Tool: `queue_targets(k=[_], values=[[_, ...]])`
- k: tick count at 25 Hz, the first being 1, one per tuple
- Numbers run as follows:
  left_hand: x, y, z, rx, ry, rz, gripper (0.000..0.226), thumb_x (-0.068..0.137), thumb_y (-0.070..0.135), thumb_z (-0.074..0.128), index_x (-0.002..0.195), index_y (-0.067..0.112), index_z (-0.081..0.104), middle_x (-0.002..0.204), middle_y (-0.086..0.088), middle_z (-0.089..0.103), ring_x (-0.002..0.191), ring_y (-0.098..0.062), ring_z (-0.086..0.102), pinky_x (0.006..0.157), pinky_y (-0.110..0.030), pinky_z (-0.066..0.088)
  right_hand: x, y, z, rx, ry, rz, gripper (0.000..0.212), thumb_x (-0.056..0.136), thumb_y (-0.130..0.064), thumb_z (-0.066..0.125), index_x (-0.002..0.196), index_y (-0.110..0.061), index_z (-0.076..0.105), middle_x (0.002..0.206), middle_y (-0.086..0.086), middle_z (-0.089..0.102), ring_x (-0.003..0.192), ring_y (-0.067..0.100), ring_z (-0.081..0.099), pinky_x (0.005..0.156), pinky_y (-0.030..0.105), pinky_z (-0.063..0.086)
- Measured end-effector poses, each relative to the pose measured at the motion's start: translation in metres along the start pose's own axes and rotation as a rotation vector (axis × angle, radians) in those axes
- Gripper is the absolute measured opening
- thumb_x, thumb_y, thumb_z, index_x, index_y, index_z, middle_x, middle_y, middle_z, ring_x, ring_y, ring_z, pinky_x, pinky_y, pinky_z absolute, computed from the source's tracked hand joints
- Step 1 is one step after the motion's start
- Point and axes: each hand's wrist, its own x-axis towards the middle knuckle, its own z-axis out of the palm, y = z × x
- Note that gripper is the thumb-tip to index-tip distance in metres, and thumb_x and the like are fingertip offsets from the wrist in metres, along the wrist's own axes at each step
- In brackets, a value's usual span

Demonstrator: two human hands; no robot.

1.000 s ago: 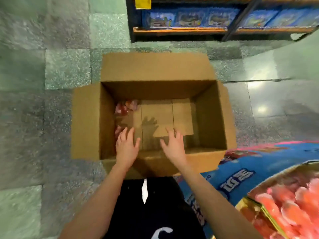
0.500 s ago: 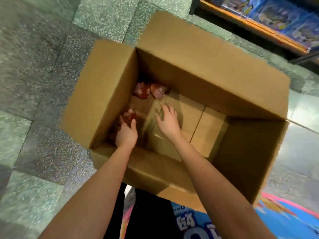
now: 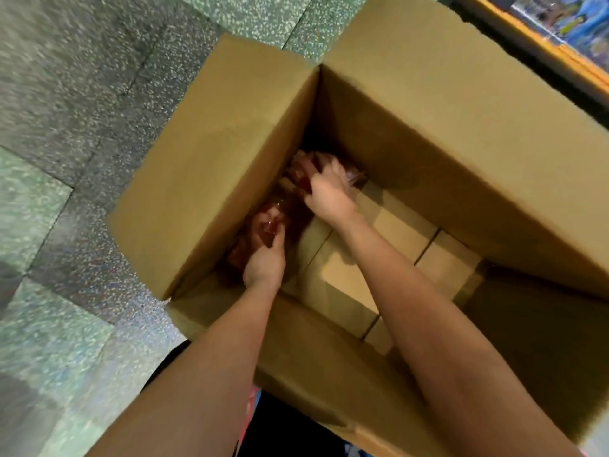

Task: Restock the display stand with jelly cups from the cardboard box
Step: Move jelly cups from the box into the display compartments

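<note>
Inside, left hand [image 3: 264, 266], right hand [image 3: 330, 196] clutch jelly cups [image 3: 271, 222].

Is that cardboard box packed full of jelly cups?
No, most of the cardboard box floor is bare, with only a few red jelly cups by one wall, where the left hand and right hand reach.

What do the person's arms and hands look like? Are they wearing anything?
The left forearm and right forearm are bare, with no sleeves showing up to the picture's edge. The left hand and right hand wear no gloves. No watch or bracelet shows on either wrist.
</note>
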Motion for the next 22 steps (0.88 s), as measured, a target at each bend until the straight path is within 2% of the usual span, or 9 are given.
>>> queue_targets(k=[1,3,6,10,12,15,17,20,22], values=[[0.006,-0.005,0.001,0.008,0.034,0.009,0.089,0.080,0.085,0.029,0.151,0.032,0.025,0.155,-0.007,0.032,0.144,-0.029,0.028,0.117,-0.040,0.019,0.001,-0.002,0.001,-0.078,-0.006,-0.025,0.066,0.092,-0.019,0.054,0.152,-0.026,0.028,0.154,0.019,0.025,0.144,0.037,0.016,0.118,0.044,0.013],[0.013,-0.010,0.002,-0.032,0.070,0.039,0.076,0.087,0.075,0.040,0.149,0.032,0.031,0.156,-0.001,0.032,0.145,-0.026,0.025,0.119,-0.038,0.012,0.001,-0.009,0.006,-0.198,-0.047,-0.099,0.066,0.087,-0.011,0.054,0.149,-0.021,0.033,0.148,0.023,0.030,0.140,0.041,0.022,0.117,0.045,0.013],[0.017,-0.012,0.004,-0.282,0.081,0.005,0.077,0.072,0.074,0.042,0.138,0.034,0.048,0.146,0.002,0.046,0.136,-0.025,0.040,0.116,-0.047,0.027,-0.004,-0.008,0.010,-0.159,-0.118,-0.099,0.059,0.091,-0.012,0.049,0.148,-0.019,0.034,0.144,0.026,0.034,0.128,0.047,0.037,0.111,0.047,0.026],[0.009,-0.003,0.002,-0.338,0.046,-0.017,0.058,0.082,0.072,0.049,0.128,0.036,0.051,0.137,0.006,0.050,0.133,-0.025,0.040,0.114,-0.048,0.028,-0.017,0.010,0.022,0.063,-0.087,-0.074,0.045,0.099,-0.017,0.043,0.144,-0.009,0.037,0.136,0.027,0.041,0.121,0.046,0.046,0.103,0.046,0.039],[0.009,0.002,0.004,-0.397,-0.005,-0.016,0.057,0.083,0.070,0.053,0.127,0.034,0.047,0.130,0.005,0.054,0.124,-0.025,0.050,0.109,-0.048,0.037,-0.024,0.009,0.034,0.221,-0.092,-0.027,0.041,0.101,-0.022,0.044,0.140,-0.010,0.039,0.134,0.024,0.042,0.121,0.043,0.049,0.102,0.043,0.041],[0.009,0.001,0.009,-0.392,-0.004,0.056,0.066,0.084,0.065,0.051,0.141,0.035,0.035,0.140,0.004,0.051,0.127,-0.021,0.052,0.108,-0.045,0.042,-0.036,-0.001,0.054,0.462,-0.173,0.123,0.041,0.101,-0.027,0.045,0.140,-0.016,0.036,0.139,0.019,0.041,0.123,0.036,0.050,0.102,0.042,0.043],[0.014,0.000,0.010,-0.433,-0.002,0.049,0.055,0.096,0.049,0.051,0.145,0.034,0.031,0.138,0.006,0.050,0.127,-0.020,0.052,0.107,-0.044,0.043,-0.046,-0.007,0.066,0.642,-0.115,0.198,0.035,0.100,-0.032,0.047,0.133,-0.024,0.039,0.137,0.013,0.048,0.121,0.029,0.053,0.102,0.046,0.046],[0.011,0.002,0.004,-0.452,-0.081,-0.033,0.050,0.103,0.038,0.043,0.149,0.039,0.021,0.133,0.000,0.048,0.107,-0.023,0.057,0.086,-0.042,0.052,-0.061,-0.008,0.068,0.908,-0.056,0.325,0.024,0.099,-0.039,0.047,0.122,-0.039,0.042,0.127,0.000,0.055,0.110,0.023,0.061,0.091,0.050,0.055],[0.001,0.007,0.001,-0.386,-0.149,0.006,0.051,0.105,0.038,0.039,0.150,0.042,0.016,0.136,-0.004,0.046,0.105,-0.025,0.057,0.081,-0.043,0.055,-0.075,-0.007,0.059,1.054,-0.036,0.398,0.025,0.101,-0.037,0.048,0.125,-0.038,0.042,0.129,-0.002,0.054,0.110,0.022,0.062,0.086,0.043,0.058]])
